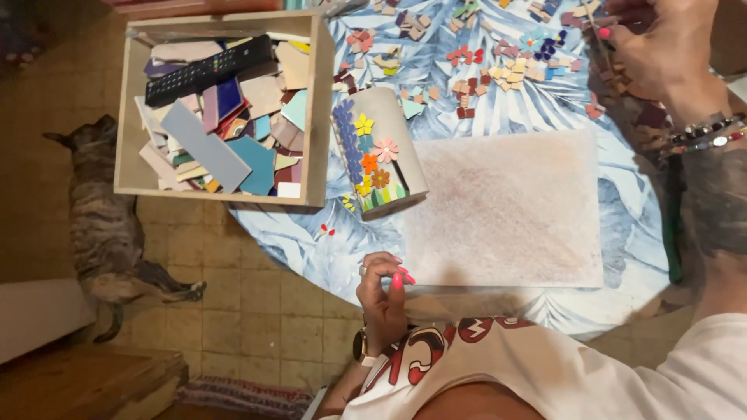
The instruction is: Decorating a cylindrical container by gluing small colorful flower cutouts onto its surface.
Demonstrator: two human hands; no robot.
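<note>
1. The left hand (383, 294) rests at the near edge of the round table (622, 233), fingers curled loosely inward, pinching nothing that shows.
2. Just beyond its fingertips lies a pale mat (506, 210), flat, its long side running left to right.
3. Beyond the hand and slightly left lies a grey cylinder (379, 152) on its side, well clear of the fingers. Its long axis runs away from the person, the open end toward the hand; small tile flowers (372, 163) cover its upper face.
4. Left of the cylinder, touching it or nearly so, stands a wooden box (316, 109) of tile shards, with a black remote (208, 70) on top.
5. The right hand (661, 47) is at the far right edge, fingers pressed together, pinching a thin stick (597, 31) among loose tile pieces (506, 74).
6. A cat (101, 225) lies on the floor, left of the box.
</note>
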